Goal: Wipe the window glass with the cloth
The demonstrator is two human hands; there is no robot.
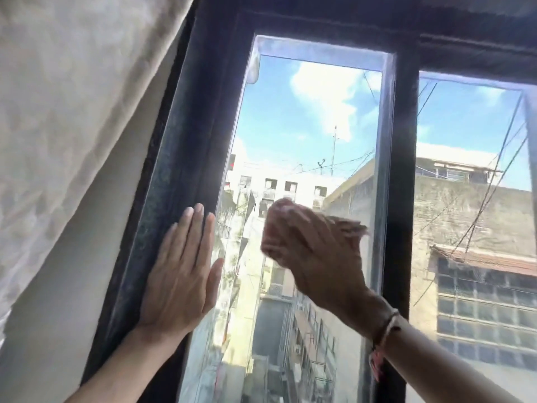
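Observation:
The window glass (305, 117) is a tall narrow pane in a dark frame, with sky and buildings behind it. My right hand (316, 251) is pressed against the middle of the pane, blurred by motion. It holds a pale cloth (348, 226) that sticks out past the fingers on the right and shows at the top of the hand. My left hand (183, 274) lies flat with its fingers spread, palm on the dark left frame (174, 170), thumb reaching over the edge of the glass.
A cream curtain (66, 112) hangs at the left, pulled aside from the window. A dark vertical bar (404, 175) separates this pane from a second pane (470, 199) on the right. A bracelet (383, 333) sits on my right wrist.

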